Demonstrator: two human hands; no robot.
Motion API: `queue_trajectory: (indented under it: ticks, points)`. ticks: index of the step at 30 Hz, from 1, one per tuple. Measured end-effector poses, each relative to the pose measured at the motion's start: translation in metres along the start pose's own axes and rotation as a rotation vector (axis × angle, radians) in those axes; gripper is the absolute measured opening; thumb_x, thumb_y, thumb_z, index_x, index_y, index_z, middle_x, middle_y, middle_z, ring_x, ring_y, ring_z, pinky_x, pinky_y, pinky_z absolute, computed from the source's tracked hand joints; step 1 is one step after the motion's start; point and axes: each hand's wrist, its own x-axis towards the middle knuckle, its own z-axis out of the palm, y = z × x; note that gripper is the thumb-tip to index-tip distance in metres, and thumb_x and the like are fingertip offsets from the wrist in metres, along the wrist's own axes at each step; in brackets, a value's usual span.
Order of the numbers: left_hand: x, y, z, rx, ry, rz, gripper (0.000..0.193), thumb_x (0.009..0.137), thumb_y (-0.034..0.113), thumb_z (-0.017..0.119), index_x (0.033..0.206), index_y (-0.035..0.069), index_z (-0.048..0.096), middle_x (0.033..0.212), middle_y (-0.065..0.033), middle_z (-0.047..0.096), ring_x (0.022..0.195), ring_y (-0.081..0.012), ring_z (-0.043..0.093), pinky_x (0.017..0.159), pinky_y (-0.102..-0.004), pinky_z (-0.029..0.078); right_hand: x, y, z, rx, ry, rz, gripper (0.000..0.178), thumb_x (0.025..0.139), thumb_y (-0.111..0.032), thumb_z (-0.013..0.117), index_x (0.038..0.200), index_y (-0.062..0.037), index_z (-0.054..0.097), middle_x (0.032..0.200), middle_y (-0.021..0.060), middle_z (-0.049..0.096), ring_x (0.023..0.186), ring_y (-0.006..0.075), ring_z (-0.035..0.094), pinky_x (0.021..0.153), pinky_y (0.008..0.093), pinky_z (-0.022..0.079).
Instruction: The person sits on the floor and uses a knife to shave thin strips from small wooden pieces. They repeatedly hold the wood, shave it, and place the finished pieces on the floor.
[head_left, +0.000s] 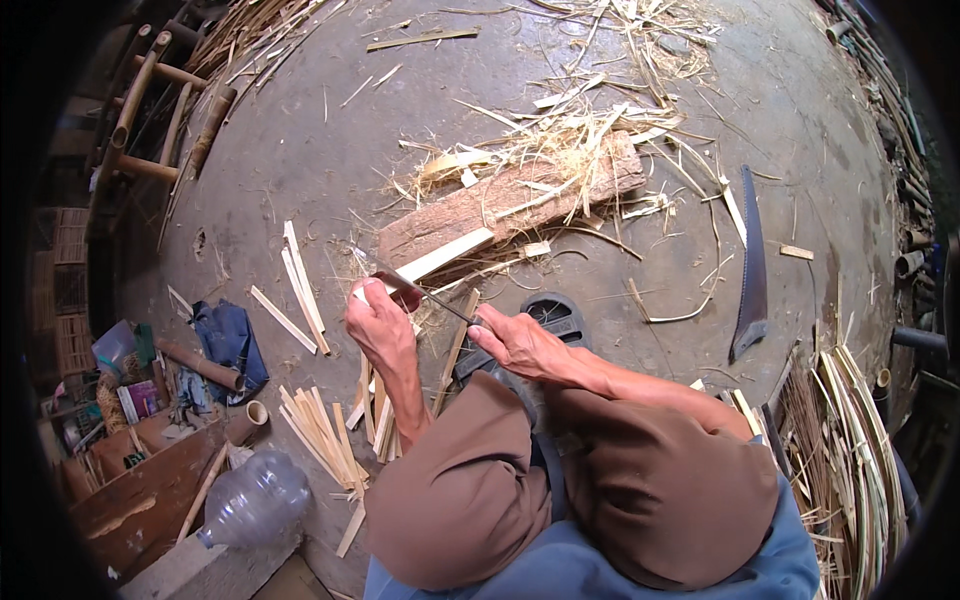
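Observation:
My left hand [382, 325] is closed around the near end of a pale bamboo strip [447, 256]. The strip slants away to the right, its far end at the edge of a worn wooden block [450, 215]. In my right hand [515, 340] is the handle end of a knife, gripped beside my knee. The knife blade [425, 291] crosses the strip close to the fingers of my left hand. Shavings [565, 160] and thin curled fibres lie over the block's far part. A sandal [555, 315] shows just beyond my right hand.
A saw [749, 270] lies on the floor at right, with a bundle of long bamboo strips [860, 440] nearer me. Cut slats [318, 432] lie by my left knee. At left are a clear plastic bottle [258, 497], a blue cloth [228, 340] and a bamboo frame [145, 110].

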Motion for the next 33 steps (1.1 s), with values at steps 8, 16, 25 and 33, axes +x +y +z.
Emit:
queue_trajectory:
  ticks: [8,16,25,33]
  points:
    - [0.001,-0.015,-0.006,-0.396,-0.073,-0.203,0.036,0.100,0.016,0.037,0.107,-0.016,0.052,0.088,-0.0251,0.065,0.070,-0.0308,0.071,0.057,-0.0320,0.061,-0.019,0.093,-0.012,-0.376,0.068,0.273,0.033,0.099,-0.041,0.046,0.105,-0.0095,0.042,0.079,0.0276,0.064,0.080,0.0506,0.060,0.068,0.0588,0.047]
    - [0.015,-0.010,0.001,-0.252,-0.057,-0.006,0.035,0.099,0.016,0.040,0.101,-0.013,0.060,0.088,-0.0190,0.066,0.065,-0.0246,0.070,0.056,-0.0310,0.060,-0.020,0.118,-0.035,-0.301,0.183,0.265,0.038,0.100,-0.041,0.044,0.103,-0.0040,0.050,0.083,0.0328,0.062,0.084,0.0538,0.058,0.070,0.0592,0.045]
    - [0.028,-0.107,0.122,-0.549,-0.058,0.275,0.038,0.101,0.017,0.043,0.133,-0.004,0.043,0.104,-0.0111,0.064,0.101,-0.0223,0.061,0.098,-0.0364,0.047,-0.006,0.049,-0.043,-0.230,0.344,-0.086,0.026,0.090,-0.024,0.059,0.108,-0.0067,0.050,0.072,0.0246,0.060,0.073,0.0497,0.057,0.064,0.0535,0.044]
    - [0.023,-0.066,0.029,-0.934,-0.696,-0.419,0.047,0.099,0.008,0.045,0.144,0.008,0.032,0.071,-0.0008,0.048,0.050,-0.0060,0.043,0.045,-0.0237,0.045,0.043,0.033,-0.077,-0.710,0.233,-0.249,0.022,0.083,-0.013,0.058,0.106,-0.0117,0.057,0.070,0.0161,0.065,0.062,0.0369,0.064,0.052,0.0484,0.047]
